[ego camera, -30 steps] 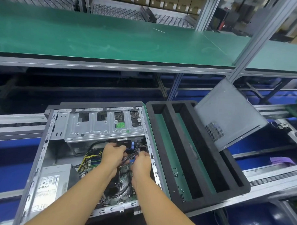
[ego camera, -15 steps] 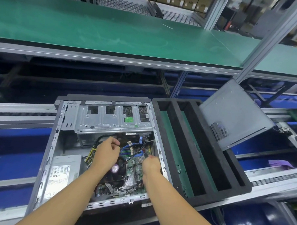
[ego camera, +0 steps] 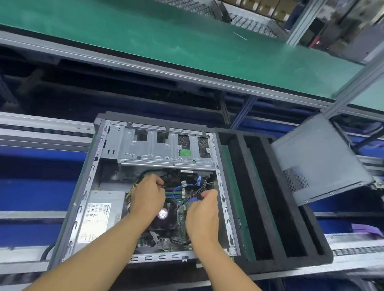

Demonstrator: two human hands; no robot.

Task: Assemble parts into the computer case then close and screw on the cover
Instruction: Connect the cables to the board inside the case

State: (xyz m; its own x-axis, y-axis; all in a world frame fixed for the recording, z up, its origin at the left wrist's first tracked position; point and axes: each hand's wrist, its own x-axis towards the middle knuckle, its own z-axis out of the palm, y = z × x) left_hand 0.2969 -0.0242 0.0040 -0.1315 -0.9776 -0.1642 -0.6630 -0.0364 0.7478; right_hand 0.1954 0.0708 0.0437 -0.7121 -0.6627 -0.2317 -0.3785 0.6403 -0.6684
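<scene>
Green-matted shelf [ego camera: 147,33] runs across the top of the shot, with grey conveyor rails [ego camera: 33,125] and blue panels under it, so it's a factory line setup. Background is pretty blurry.

Case [ego camera: 90,180] is lying on its side on the line, open side up, right in front of the person. Drive cage [ego camera: 153,152] sits at the far end, PSU [ego camera: 100,216] is in the near-left corner, and the board [ego camera: 181,217] is on the floor of the case with a fan [ego camera: 162,213] that has a purple sticker. A blue cable [ego camera: 178,190] loops over the board between the two hands.

Both hands are down inside the case. Left hand [ego camera: 148,198] is over the middle, just past the fan, with its fingers curled in tight. Honestly can't tell if there's anything inside them. Right hand [ego camera: 202,214] is near the right wall, thumb and fingers pinched together on some thin black wires [ego camera: 187,203] above the board.

Cover [ego camera: 318,159] isn't on yet. It's off to the right, tilted, propped against the far right side of a black foam tray [ego camera: 291,263] that sits just beside the case.
</scene>
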